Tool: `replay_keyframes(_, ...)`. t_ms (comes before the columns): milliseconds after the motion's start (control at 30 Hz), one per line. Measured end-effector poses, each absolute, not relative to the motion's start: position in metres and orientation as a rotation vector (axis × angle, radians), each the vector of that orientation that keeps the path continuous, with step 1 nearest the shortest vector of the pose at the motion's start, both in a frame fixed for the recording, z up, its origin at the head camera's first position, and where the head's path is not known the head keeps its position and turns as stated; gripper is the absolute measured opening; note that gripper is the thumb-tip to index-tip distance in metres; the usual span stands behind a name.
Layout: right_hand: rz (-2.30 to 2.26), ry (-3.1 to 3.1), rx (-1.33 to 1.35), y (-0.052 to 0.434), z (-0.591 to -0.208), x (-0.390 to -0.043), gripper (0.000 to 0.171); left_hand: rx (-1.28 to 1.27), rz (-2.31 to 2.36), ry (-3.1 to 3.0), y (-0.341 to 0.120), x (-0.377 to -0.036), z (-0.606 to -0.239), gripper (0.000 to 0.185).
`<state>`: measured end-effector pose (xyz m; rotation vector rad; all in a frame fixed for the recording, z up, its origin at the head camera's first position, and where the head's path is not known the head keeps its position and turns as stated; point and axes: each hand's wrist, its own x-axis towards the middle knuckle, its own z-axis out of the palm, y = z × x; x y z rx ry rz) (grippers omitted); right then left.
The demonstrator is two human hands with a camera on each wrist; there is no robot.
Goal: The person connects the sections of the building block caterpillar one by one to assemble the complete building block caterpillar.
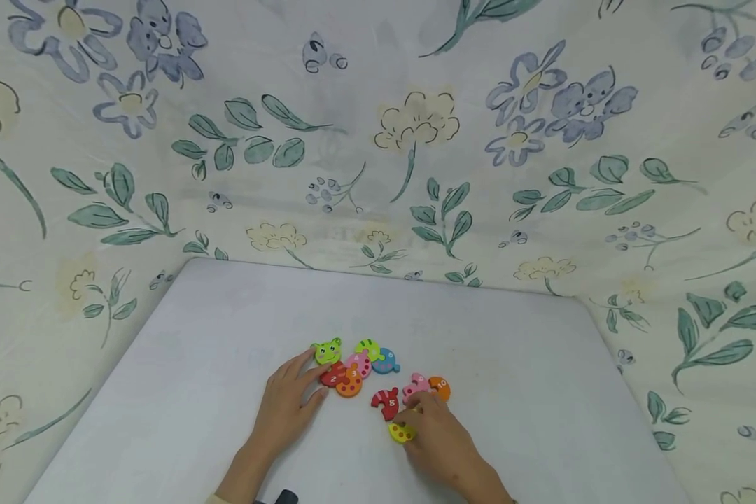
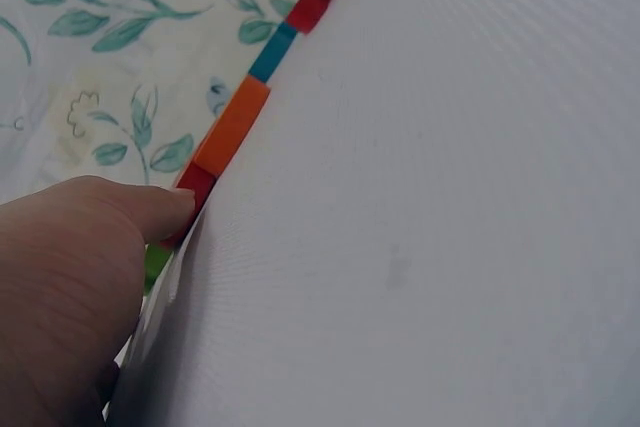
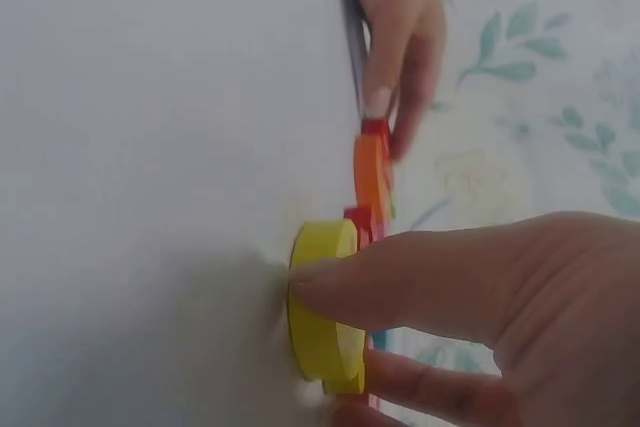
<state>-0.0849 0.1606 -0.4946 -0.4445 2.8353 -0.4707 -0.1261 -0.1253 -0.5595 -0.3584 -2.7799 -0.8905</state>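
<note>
Several coloured wooden number pieces lie on a white table (image 1: 227,336). My left hand (image 1: 302,381) lies flat with straight fingers, touching the green frog-head piece (image 1: 327,351) and the red piece marked 2 (image 1: 332,378). In the left wrist view the left hand's (image 2: 70,287) thumb presses against that red piece (image 2: 195,187), with an orange piece (image 2: 235,127) beyond it. My right hand (image 1: 416,420) pinches a yellow piece (image 1: 401,432) on the table, just in front of a red piece marked 8 (image 1: 387,402). Up close, the right hand (image 3: 345,332) has thumb and finger round the yellow piece (image 3: 320,317).
Orange (image 1: 349,385), pink (image 1: 359,364), light green (image 1: 367,346) and blue (image 1: 386,362) pieces are joined in a cluster. A second pink piece (image 1: 416,386) and an orange piece marked 10 (image 1: 439,387) lie by the right hand. Floral cloth (image 1: 416,140) walls the table on three sides.
</note>
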Motion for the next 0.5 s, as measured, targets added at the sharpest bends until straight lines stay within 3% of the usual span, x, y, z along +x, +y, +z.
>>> replay_keyframes(167,-0.518,2.814,-0.403,0.174,-0.496,-0.089,0.04,-0.353,-0.893,-2.785,-0.125,-0.125,-0.559,0.046)
replay_keyframes(367,-0.539,2.824,-0.268,0.175,-0.497,-0.093,0.07,-0.343,-0.895,-2.778,-0.124,-0.126,-0.557,0.046)
replay_keyframes(500,-0.505,2.86,-0.209,0.173,-0.5,-0.093,0.073,-0.344,-0.898,-2.782,-0.123,-0.125,-0.557,0.046)
